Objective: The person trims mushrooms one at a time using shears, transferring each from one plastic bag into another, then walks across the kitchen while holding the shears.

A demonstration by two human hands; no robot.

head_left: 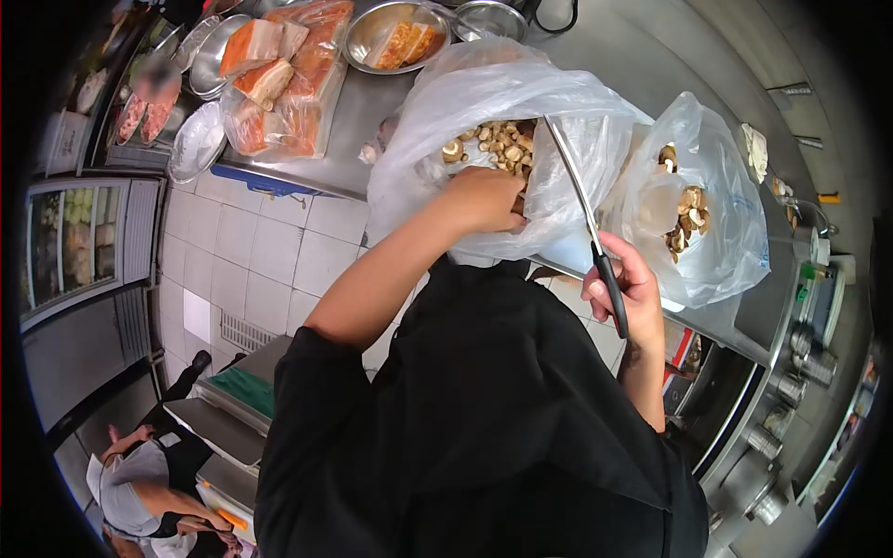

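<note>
My left hand [486, 201] reaches into a large clear plastic bag [409, 177] of brown mushrooms [507, 147]. Its fingers are curled downward at the mushrooms, and what they grip, if anything, is hidden. In my right hand [634, 290] is a long knife [579, 181], held by its black handle, with the blade slanting up and to the left over the bag's edge. A second clear plastic bag [735, 232], to the right of my right hand, has cut mushrooms [690, 219] lying in it.
Slabs of pork belly [302, 84] in plastic lie on the steel counter [358, 135] at upper left. A metal bowl [372, 28] beside them holds orange-coated meat. At lower left a co-worker [139, 488] is at another work surface. Metal containers [767, 442] stand at right.
</note>
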